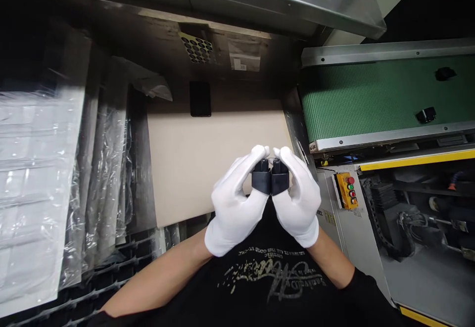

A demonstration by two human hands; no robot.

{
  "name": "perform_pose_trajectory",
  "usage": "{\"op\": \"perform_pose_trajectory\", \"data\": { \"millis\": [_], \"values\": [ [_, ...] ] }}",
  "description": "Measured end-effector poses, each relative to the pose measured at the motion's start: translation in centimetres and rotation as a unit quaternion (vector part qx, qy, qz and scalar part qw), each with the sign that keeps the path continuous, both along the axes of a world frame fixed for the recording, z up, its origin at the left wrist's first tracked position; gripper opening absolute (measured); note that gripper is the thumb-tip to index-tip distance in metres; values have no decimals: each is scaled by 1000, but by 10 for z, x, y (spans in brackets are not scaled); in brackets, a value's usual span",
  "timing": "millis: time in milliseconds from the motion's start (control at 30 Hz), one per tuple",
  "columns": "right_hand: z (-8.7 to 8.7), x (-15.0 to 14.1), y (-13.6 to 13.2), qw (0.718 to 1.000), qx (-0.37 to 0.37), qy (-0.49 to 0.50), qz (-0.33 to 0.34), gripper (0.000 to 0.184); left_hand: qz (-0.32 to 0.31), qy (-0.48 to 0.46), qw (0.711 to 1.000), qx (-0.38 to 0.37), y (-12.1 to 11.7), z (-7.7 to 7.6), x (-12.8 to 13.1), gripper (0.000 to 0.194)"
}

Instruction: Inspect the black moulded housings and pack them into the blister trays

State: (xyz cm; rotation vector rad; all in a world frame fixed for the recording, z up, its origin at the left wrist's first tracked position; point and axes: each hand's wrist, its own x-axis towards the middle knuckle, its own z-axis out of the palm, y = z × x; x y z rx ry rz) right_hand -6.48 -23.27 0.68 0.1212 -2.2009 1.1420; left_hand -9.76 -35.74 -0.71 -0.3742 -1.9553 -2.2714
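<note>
Two grips, both in white fabric gloves, each closed on one piece. Left grip [237, 203] pinches a black part [261, 181] between thumb and fingers; right grip [299, 196] pinches a second black part [280, 181] the same way. The two parts are upright, side by side, boxy and smooth below, with narrower blocks on top; whether they touch, cannot tell.

Under and ahead of the grips: one flat beige board [193, 159], matte, straight-edged. Ahead-left, at its far edge, one black slab [200, 98], rectangular, rounded corners. Farther ahead: one yellow sheet of round black dots [196, 47], one clear bag [245, 62] with white label.

Left of the grips: several glossy, wrinkled clear plastic wraps [37, 178]. Ahead-right: one green ribbed belt [359, 99], metal-railed, two small black pieces [426, 115] on it. Right: one yellow control box [349, 192], four round buttons.
</note>
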Motion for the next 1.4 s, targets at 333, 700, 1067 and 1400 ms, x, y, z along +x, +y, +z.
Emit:
{"op": "perform_pose_trajectory", "data": {
  "millis": [333,700,1067,1400],
  "values": [
    [-68,-13,18,987,-86,-137,-18,49,-157,-356,902,189,18,-55,-24,58],
    [-3,-1,13,977,-126,-131,-112,39,-274,-423,806,309,-10,-10,-27,44],
    [-10,-7,36,933,-274,-231,26,48,-142,-298,936,119,-34,-26,-28,46],
    [-8,-1,17,972,-133,-188,44,62,-118,-219,967,60,-43,-15,-26,50]
  ]
}}
